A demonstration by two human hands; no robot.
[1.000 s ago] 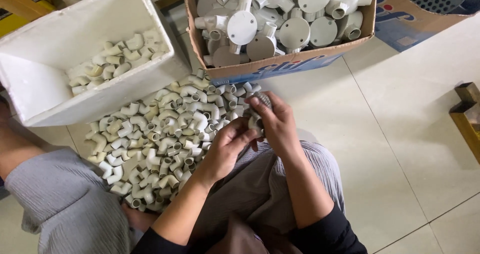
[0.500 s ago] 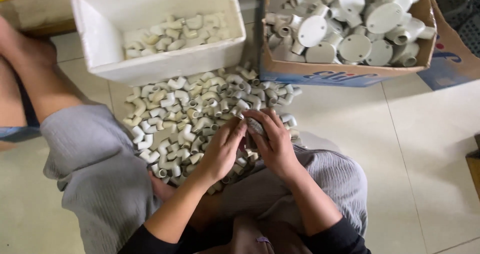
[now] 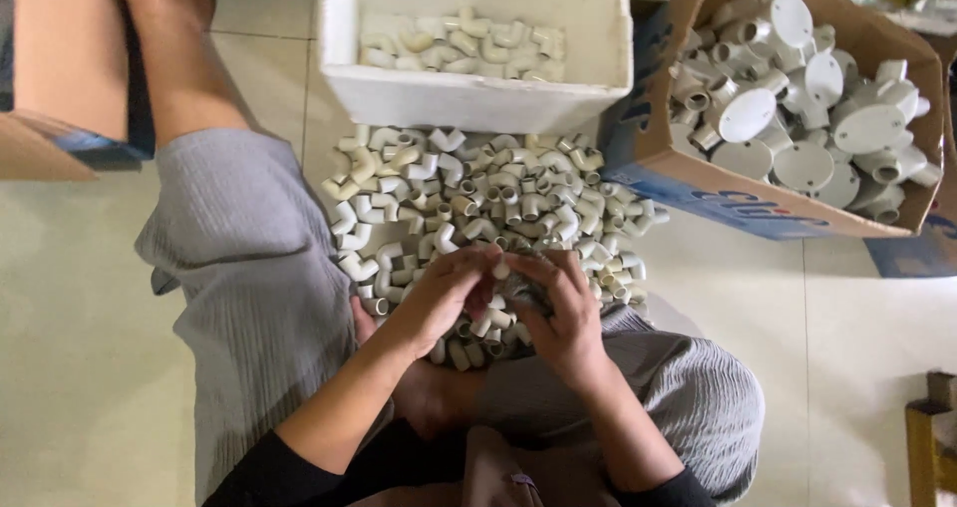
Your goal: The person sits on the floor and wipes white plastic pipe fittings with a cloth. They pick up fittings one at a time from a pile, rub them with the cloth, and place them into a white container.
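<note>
Pinching 1 small white plastic elbow fitting (image 3: 501, 269) between both sets of fingertips, the left hand (image 3: 444, 296) and right hand (image 3: 563, 313) meet above the floor pile of white pipe elbows (image 3: 469, 203).

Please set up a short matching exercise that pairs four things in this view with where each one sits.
Things:
1. white bin
2. cardboard box
3. heap of elbow fittings
4. left hand

Places:
A. loose on the floor tiles
B. top right, full of round junction boxes
C. over the near edge of the heap, fingertips meeting the right hand
D. top centre, a few elbows inside

Pairs: 1-D, 2-B, 3-A, 4-C
</note>
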